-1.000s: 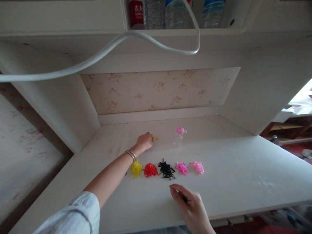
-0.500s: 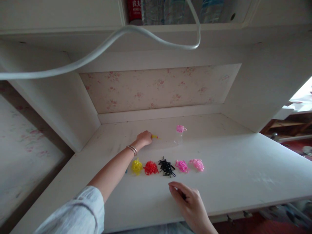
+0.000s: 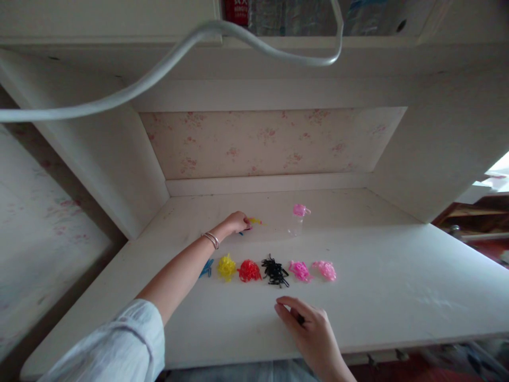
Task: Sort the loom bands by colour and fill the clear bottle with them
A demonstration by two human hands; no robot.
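Observation:
My left hand (image 3: 237, 222) reaches to the back of the white tabletop, its fingers closed over something small I cannot make out. Yellow, pink and blue bits (image 3: 255, 220) show beside the fingertips. Nearer to me runs a row of small piles of thin loops, like rubber bands: yellow (image 3: 226, 267), red (image 3: 249, 271), black (image 3: 275, 271), bright pink (image 3: 300, 271) and pale pink (image 3: 325, 270). Blue loops (image 3: 207, 268) lie partly behind my left forearm. In front of the black pile is my right hand (image 3: 308, 329), thumb and forefinger pinched together; whatever it holds is hidden.
A small clear container (image 3: 295, 227) with a pink lid (image 3: 300, 210) stands at the back right of my left hand. A white cable (image 3: 207, 31) hangs across the top. Side panels (image 3: 421, 154) and a shelf above enclose the white tabletop (image 3: 377, 297).
The view has shifted slightly, baring more of the blue loops. My left hand has turned a little, and pink and blue bits now show at its fingers. My right hand keeps its pose.

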